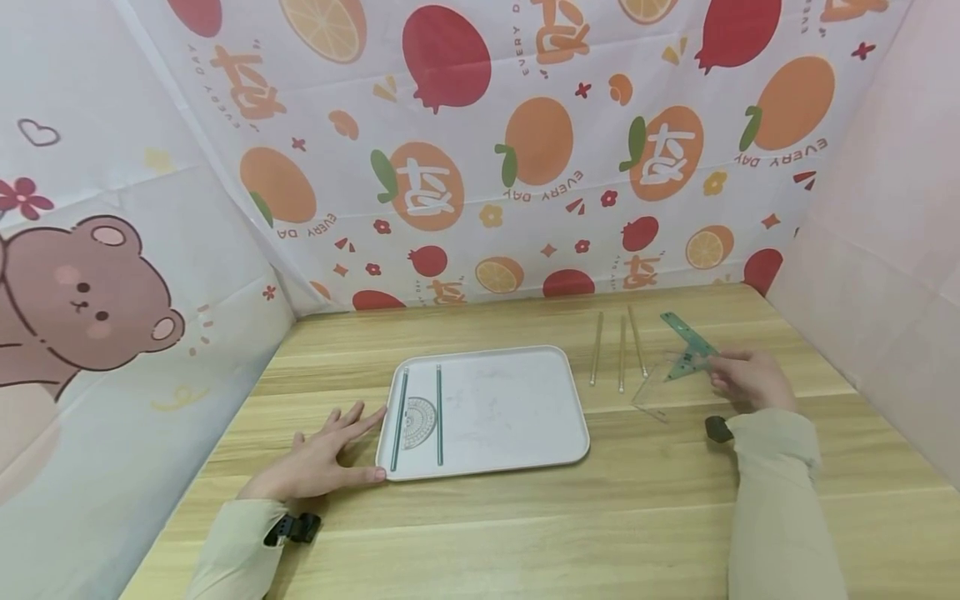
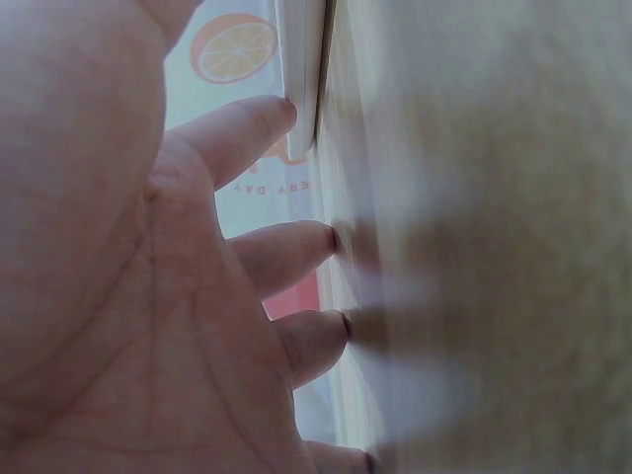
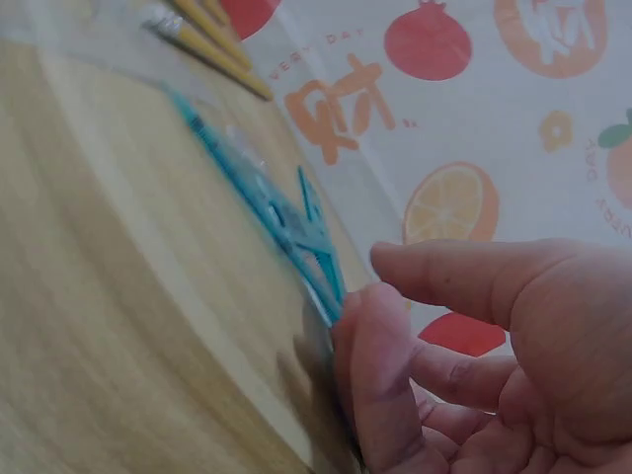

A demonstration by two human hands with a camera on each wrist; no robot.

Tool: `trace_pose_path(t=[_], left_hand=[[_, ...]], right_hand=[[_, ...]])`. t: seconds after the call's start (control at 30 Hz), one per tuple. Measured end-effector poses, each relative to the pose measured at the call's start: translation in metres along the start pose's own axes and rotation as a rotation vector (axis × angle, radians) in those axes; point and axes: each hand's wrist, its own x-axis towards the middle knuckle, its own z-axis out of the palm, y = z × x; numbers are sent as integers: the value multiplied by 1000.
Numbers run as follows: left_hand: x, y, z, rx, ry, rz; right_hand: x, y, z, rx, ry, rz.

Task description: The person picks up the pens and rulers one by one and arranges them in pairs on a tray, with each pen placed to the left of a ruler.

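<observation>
My left hand rests at the left edge of a white tray, fingers spread, thumb at the front corner and index fingertip at the rim. In the tray lie two dark green pencils and, between them, a clear protractor. At the right, my right hand has its fingertips at the near right corner of a green set square. In the right wrist view the thumb stands a little apart from the index finger. A clear set square lies beside and partly overlaps the green one.
Three yellowish pencils lie on the wooden table between the tray and the set squares. A fruit-printed cloth hangs along the back edge, with pale sheets at both sides.
</observation>
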Motion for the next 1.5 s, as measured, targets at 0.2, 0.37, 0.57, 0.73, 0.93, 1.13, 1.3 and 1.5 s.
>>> trace_pose_path(t=[0.2,0.37,0.57,0.73,0.93,1.13,1.3,1.5], left_hand=[[0,-1,-1,14,17,13],[0,0,-2,15,7,10],[0,0,-2,6,-4,5],[0,0,-1,18,12,11],[-1,0,-1,18,16,12],[0,-1,0,23,17,12],[0,-2,1,22,13,10],[0,-2,1,26,17,14]], right_hand=[[4,0,3,-167,65,11],[7,1,6,-198,105,-2],[4,-1,10,-267,164,-19],[2,-2,13,-287,169,-13],[0,-4,15,-309,170,-37],[-2,-7,16,-310,165,-40],[-1,-8,17,-309,151,-33],[5,-4,15,-342,139,-29]])
